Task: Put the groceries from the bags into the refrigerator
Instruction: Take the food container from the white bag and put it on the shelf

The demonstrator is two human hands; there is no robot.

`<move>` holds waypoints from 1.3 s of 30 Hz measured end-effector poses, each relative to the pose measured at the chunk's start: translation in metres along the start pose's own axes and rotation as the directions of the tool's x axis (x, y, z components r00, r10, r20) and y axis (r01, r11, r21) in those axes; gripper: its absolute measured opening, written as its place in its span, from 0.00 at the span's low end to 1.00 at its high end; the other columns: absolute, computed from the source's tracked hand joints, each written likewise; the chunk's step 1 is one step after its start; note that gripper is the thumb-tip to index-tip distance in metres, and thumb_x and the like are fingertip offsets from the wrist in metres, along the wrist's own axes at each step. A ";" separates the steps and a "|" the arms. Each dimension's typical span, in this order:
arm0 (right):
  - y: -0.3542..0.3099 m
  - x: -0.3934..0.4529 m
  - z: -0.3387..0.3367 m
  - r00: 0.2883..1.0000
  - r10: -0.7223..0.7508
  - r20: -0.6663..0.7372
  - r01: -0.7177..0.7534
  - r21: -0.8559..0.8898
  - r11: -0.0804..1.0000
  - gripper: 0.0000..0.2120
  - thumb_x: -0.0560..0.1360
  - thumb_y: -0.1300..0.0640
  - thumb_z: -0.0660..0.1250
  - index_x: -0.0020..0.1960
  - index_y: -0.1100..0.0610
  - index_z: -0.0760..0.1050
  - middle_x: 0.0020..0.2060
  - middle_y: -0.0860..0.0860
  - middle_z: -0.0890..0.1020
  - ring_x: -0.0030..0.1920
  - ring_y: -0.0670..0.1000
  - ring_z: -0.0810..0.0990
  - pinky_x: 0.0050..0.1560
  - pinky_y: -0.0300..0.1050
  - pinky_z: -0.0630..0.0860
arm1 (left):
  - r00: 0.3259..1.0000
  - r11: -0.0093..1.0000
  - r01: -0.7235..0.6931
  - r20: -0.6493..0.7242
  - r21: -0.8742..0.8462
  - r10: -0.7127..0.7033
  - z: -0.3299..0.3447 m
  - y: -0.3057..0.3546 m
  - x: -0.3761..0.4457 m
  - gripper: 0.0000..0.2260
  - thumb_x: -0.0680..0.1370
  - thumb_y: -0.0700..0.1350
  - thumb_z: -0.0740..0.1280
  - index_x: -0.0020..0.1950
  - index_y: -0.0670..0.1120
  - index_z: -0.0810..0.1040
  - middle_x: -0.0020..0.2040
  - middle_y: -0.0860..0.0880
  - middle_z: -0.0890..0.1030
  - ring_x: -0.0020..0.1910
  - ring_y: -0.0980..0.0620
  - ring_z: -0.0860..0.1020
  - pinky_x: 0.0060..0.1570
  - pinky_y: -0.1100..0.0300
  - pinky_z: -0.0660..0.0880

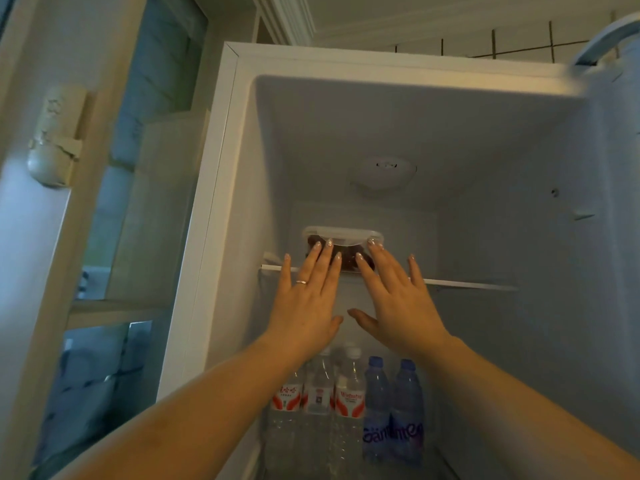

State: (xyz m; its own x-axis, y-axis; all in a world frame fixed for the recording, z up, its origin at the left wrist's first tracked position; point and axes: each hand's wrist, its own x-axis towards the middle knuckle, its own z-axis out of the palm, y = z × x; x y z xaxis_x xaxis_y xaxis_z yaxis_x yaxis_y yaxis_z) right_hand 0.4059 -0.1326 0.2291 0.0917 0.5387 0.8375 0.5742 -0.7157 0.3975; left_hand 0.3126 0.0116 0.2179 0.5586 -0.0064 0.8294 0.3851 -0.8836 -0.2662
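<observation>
Item: clear plastic container (pixel 343 249), lidded, dark contents, possibly fruit. Location: centre of the frame, on the upper shelf (pixel 467 284) of the open refrigerator (pixel 221 168), near the front edge and left of the shelf's middle.

Your left hand (pixel 308 299): fingers straight and spread, tips laid against the container's front left, ring visible; nothing grasped. Your right hand (pixel 394 299): fingers likewise straight, tips at the front right under the lid's rim; released, pressing rather than holding.

Handling, judged: rigid thin-walled box, light to moderate weight, smooth and likely to slide easily on the shelf. Push low on the front wall with both sets of fingertips so it travels straight and does not tip backward. If you need to lift it, take it by the two short sides below the lid rim; the lid clips may pop if you pull on them.

Also stocked: water bottles (pixel 322 393) with red-and-white labels at the lower centre of the frame, with blue bottles (pixel 394 403) just beside them to the right, on a level below.
</observation>
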 end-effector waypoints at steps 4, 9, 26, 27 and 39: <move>0.001 0.006 0.005 0.998 0.012 0.069 -0.011 -0.024 1.000 0.40 0.72 0.31 0.48 0.74 0.57 0.59 0.75 0.57 0.57 0.74 0.56 0.60 0.70 0.61 0.54 | 0.999 0.998 0.003 0.036 0.062 -0.005 0.007 0.000 0.005 0.40 0.79 0.61 0.54 0.71 0.42 0.29 0.71 0.43 0.27 0.72 0.46 0.29 0.69 0.37 0.35; 0.002 0.014 0.008 0.993 -0.014 0.116 0.015 -0.006 1.000 0.44 0.70 0.27 0.38 0.77 0.54 0.48 0.76 0.55 0.42 0.76 0.53 0.50 0.72 0.57 0.41 | 0.997 0.992 0.011 0.076 0.126 -0.021 0.011 -0.001 0.010 0.38 0.80 0.58 0.55 0.74 0.42 0.32 0.74 0.42 0.31 0.73 0.45 0.31 0.66 0.36 0.32; 0.003 -0.033 -0.006 0.999 -0.018 0.027 0.014 0.136 0.991 0.40 0.69 0.41 0.70 0.72 0.61 0.62 0.70 0.60 0.66 0.70 0.59 0.66 0.68 0.65 0.57 | 0.993 0.991 -0.112 -0.039 0.067 0.115 0.005 0.005 -0.043 0.41 0.71 0.55 0.69 0.76 0.40 0.53 0.75 0.40 0.58 0.75 0.43 0.57 0.69 0.34 0.53; 0.003 -0.044 -0.013 0.998 -0.001 0.057 -0.007 0.136 0.991 0.39 0.69 0.42 0.70 0.73 0.61 0.62 0.71 0.60 0.65 0.71 0.59 0.64 0.69 0.65 0.55 | 0.991 0.993 -0.112 -0.064 0.042 0.114 0.004 0.009 -0.053 0.41 0.70 0.55 0.70 0.75 0.40 0.56 0.74 0.40 0.62 0.74 0.43 0.60 0.68 0.34 0.55; -0.038 -0.215 -0.115 0.927 0.058 0.370 -0.101 0.098 0.990 0.38 0.65 0.53 0.75 0.70 0.62 0.65 0.68 0.59 0.70 0.68 0.61 0.68 0.66 0.60 0.64 | 0.944 0.914 -0.327 -0.047 -0.239 0.326 -0.024 0.099 -0.209 0.39 0.67 0.56 0.71 0.72 0.39 0.64 0.69 0.41 0.70 0.68 0.43 0.70 0.63 0.37 0.66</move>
State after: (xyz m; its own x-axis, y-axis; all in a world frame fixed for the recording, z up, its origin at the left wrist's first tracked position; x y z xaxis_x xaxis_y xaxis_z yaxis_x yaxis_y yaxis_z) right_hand 0.2711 -0.2723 0.0775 0.4194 0.6221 0.6611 0.6386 -0.7198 0.2722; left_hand 0.2166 -0.0852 0.0303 0.6183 -0.3160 0.7196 -0.0067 -0.9177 -0.3972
